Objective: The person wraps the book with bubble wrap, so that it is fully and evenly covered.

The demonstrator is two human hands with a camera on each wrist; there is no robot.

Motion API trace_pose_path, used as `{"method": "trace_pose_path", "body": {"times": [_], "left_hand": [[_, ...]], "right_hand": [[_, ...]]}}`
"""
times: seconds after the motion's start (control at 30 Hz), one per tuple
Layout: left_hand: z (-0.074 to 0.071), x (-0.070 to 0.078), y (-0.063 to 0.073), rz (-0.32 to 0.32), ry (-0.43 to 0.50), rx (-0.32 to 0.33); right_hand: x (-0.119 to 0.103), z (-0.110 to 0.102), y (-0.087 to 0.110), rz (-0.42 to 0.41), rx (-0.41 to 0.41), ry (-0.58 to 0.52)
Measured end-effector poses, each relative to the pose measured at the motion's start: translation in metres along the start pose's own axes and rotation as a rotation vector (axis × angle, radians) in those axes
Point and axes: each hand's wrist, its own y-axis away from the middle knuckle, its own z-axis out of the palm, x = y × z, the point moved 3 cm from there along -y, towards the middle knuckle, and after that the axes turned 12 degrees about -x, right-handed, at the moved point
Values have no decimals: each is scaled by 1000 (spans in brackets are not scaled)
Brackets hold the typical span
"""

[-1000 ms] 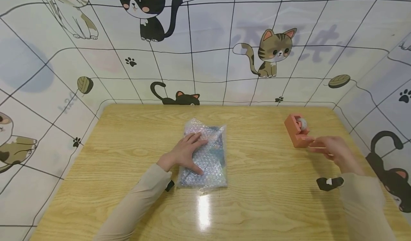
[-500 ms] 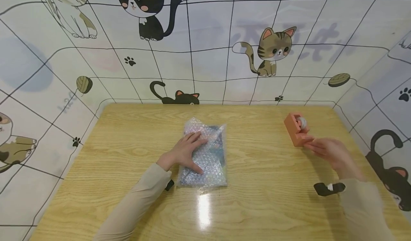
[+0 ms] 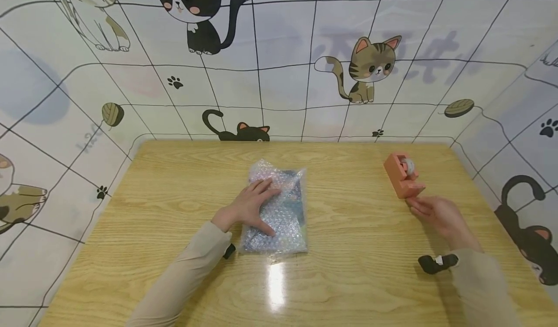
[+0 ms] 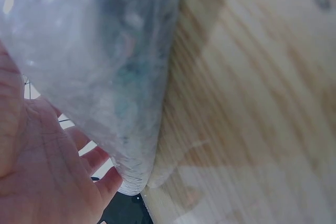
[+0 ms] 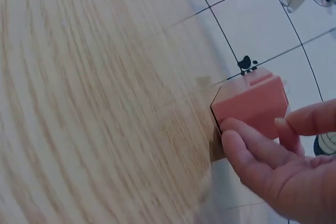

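Note:
Under my left hand (image 3: 248,208) lies a flat package in clear bubble wrap (image 3: 287,225), with bluish and pinkish contents showing through. The hand rests on its left part with fingers and thumb spread. Seen from the left wrist, the bubble wrap (image 4: 105,66) rises beside the palm (image 4: 47,166). A salmon-pink tape dispenser (image 3: 397,177) with a roll of clear tape stands at the right. My right hand (image 3: 440,218) is at its near end, fingers loosely bent, fingertips at the low front edge. In the right wrist view the fingertips (image 5: 231,135) overlap the dispenser's front (image 5: 252,106); no tape strip is discernible.
The light wood table (image 3: 348,269) extends around both things. A whitish wall covering (image 3: 287,89) with cartoon cats and grid lines borders the table at the back and sides. Black wrist-camera mounts (image 3: 438,263) sit at both cuffs.
My right hand has moved a little left and nearer, its fingertips shifting from beside the dispenser's cutting end to its lower front edge. The left hand, package and dispenser stay practically still.

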Motion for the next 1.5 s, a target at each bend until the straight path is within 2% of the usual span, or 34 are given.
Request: {"method": "trace_pose_path", "body": {"times": [0.17,0.27,0.43,0.57,0.67,0.8,0.9,1.1,1.2,1.33,1.43,1.5], "left_hand": [[0,-1,2,-1,-1,5],[0,-1,2,6,4,2],[0,-2,2,-11,3,-4],[1,-4,3,-16,7,-7],[1,-5,3,-18,7,-9],[2,-7,4,-26,4,-11],[3,-8,4,-29,4,-11],[3,-8,3,-40,10,-18],[3,-7,3,-37,16,-18],[2,-4,2,-22,13,-17],[2,-3,0,-13,10,-19],[2,-2,0,-10,9,-19]], "right_hand": [[3,7,-9,56,255,236],[6,10,-14,92,397,320],[9,17,-18,101,554,423],[11,24,-18,106,717,621],[13,27,-17,103,795,737],[14,28,-18,73,810,769],[14,30,-18,71,804,837],[17,41,-19,68,718,940],[17,41,-17,98,663,901],[14,34,-12,138,567,785],[10,33,-7,104,529,741],[7,38,-5,58,518,749]]}}
